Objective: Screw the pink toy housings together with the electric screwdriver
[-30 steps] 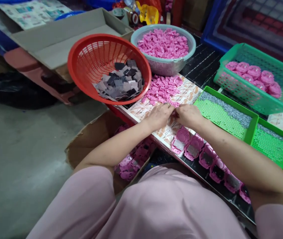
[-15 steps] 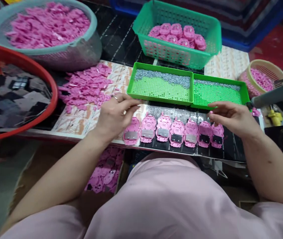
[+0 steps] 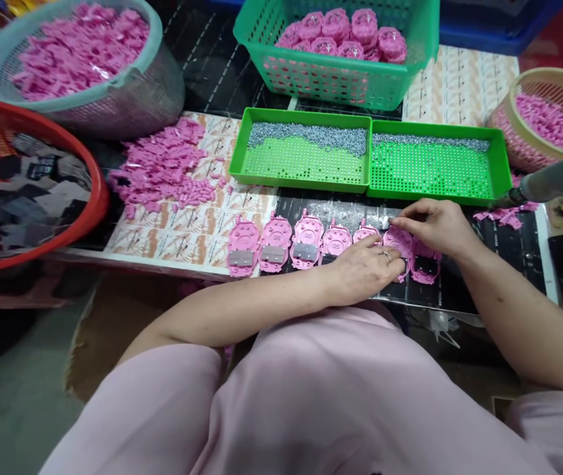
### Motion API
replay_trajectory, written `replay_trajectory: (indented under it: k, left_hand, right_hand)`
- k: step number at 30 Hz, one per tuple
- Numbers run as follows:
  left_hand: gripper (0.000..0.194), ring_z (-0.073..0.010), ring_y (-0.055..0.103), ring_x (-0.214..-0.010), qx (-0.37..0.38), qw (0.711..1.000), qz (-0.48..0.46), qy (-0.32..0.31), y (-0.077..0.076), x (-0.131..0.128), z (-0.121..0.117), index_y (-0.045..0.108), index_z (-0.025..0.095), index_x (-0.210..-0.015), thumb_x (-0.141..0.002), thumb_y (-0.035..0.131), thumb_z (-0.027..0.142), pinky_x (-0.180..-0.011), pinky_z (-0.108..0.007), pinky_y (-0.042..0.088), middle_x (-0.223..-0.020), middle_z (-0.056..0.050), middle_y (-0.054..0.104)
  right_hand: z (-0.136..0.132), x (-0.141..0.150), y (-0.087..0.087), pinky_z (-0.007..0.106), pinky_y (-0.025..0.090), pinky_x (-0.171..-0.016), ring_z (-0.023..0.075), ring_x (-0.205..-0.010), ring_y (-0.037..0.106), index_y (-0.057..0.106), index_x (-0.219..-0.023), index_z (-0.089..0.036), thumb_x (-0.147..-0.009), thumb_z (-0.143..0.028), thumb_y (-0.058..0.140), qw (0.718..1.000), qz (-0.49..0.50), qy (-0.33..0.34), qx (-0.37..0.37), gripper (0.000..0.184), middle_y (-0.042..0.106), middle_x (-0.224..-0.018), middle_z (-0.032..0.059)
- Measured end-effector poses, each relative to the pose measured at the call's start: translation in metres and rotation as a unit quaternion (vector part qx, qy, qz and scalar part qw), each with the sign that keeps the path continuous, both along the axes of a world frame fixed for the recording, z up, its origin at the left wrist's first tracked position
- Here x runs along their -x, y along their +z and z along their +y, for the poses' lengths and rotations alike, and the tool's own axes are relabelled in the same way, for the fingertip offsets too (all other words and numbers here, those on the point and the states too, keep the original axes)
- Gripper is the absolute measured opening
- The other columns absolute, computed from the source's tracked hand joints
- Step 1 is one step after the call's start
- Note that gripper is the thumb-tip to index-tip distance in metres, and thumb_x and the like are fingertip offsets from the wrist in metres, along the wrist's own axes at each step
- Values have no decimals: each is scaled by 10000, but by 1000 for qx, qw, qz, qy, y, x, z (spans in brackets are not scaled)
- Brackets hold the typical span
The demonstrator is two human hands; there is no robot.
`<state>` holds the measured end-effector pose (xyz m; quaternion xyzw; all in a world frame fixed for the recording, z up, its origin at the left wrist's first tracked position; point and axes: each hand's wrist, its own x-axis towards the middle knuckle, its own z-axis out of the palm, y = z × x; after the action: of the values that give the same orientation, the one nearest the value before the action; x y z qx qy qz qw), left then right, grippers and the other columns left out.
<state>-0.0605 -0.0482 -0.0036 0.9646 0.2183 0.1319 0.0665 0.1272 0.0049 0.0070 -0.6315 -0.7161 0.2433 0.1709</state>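
Observation:
A row of several pink plastic toy casings (image 3: pixel 275 241), shaped like small phones with stubby antennas, lies along the front edge of the table. Grey or black panels show on the lower part of most of them. My left hand (image 3: pixel 363 270) reaches across the row palm down, its fingers pressed on the second casing from the right (image 3: pixel 399 239) and its thumb hidden. At the top of that same casing, my right hand (image 3: pixel 434 227) pinches with thumb and forefinger; what is between the fingertips is too small to make out. The rightmost casing (image 3: pixel 426 260) lies partly under my right hand.
Two joined green trays (image 3: pixel 301 178) of small metal screws stand behind the row. Loose pink parts (image 3: pixel 163 165) are heaped at left, beside a red basket (image 3: pixel 98 204) of panels. A grey tool (image 3: pixel 558 175) juts in from the right near a yellow basket (image 3: pixel 509 125).
My left hand has moved right, from beside the left end of the row onto the casings. My right hand has shifted left from the rightmost casing to the second from the right.

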Motion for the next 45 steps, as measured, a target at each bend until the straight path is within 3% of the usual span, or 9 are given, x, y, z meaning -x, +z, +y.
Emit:
replay_trajectory:
  k: [16, 22, 24, 27, 30, 34, 37, 41, 45]
  left_hand:
    - [226, -195, 648, -1047, -9, 1000, 2, -15, -5, 3, -1, 623, 123, -900, -952, 403, 110, -1006, -411, 426, -1113, -120, 690]
    - [178, -186, 661, -959, 86, 993, -70, 46, 6, 13, 10, 640, 148, -918, -958, 482, 217, -881, -350, 486, -1044, -79, 700]
    - [162, -154, 670, -849, 185, 966, -146, 105, 11, 14, 14, 635, 154, -939, -952, 509, 257, -788, -289, 500, -915, -51, 708]
    - [181, -111, 670, -748, 367, 882, -263, 135, 16, 7, 20, 572, 155, -1070, -902, 574, 222, -720, -230, 501, -802, 0, 696]
    - [420, -105, 676, -724, 483, 816, -301, 102, 16, -4, 24, 450, 155, -1260, -860, 577, 154, -696, -218, 507, -798, 9, 698]
    - [545, -143, 699, -877, 554, 783, -281, 31, 13, -14, 25, 303, 128, -1410, -903, 501, 150, -771, -253, 539, -988, -91, 723]
    - [537, -168, 661, -1066, 485, 837, -253, 14, 12, -19, 23, 239, 103, -1453, -952, 426, 160, -884, -292, 534, -1177, -152, 669]
    - [445, -257, 450, -1341, 210, 970, -121, 1, 10, -30, 13, 424, 88, -1373, -950, 493, 208, -1097, -425, 386, -1407, -182, 496]
    - [487, -297, 401, -1371, 45, 998, 26, -33, 2, -40, 2, 484, 76, -1336, -930, 556, 336, -1139, -488, 298, -1446, -196, 443]
  right_hand:
    - [-3, 15, -2, 260, 272, -523, 147, -671, 566, 628, -947, -239, -749, -510, 682, 990, -141, 1, 3, 339, 662, -784, -16]
    - [-23, 1, 20, 283, 411, -611, 147, -661, 595, 681, -824, -224, -814, -496, 625, 997, 4, -38, -68, 278, 693, -773, 17]
    - [-38, -3, 31, 279, 446, -621, 147, -668, 610, 692, -834, -235, -851, -475, 585, 994, 57, -15, -94, 264, 702, -792, 24]
    - [-60, -2, 41, 279, 478, -603, 154, -691, 630, 681, -957, -246, -821, -480, 636, 989, 61, 79, -113, 274, 706, -864, 32]
    - [-73, -1, 44, 282, 513, -680, 156, -773, 654, 658, -1033, -239, -866, -404, 603, 977, 5, 141, -161, 241, 698, -921, 44]
    - [-78, -14, 45, 272, 519, -720, 149, -821, 666, 657, -1053, -248, -923, -295, 515, 967, -55, 166, -184, 198, 683, -944, 45]
    - [-74, -32, 44, 285, 523, -748, 153, -818, 667, 678, -982, -223, -914, -280, 528, 971, -59, 137, -188, 175, 691, -940, 51]
    - [-54, -55, 31, 312, 531, -735, 168, -781, 666, 699, -972, -218, -833, -349, 632, 987, 70, -43, -141, 202, 720, -899, 46]
    - [-29, -57, 13, 323, 541, -721, 180, -741, 672, 733, -942, -226, -757, -405, 683, 987, 140, -68, -38, 263, 739, -870, 37]
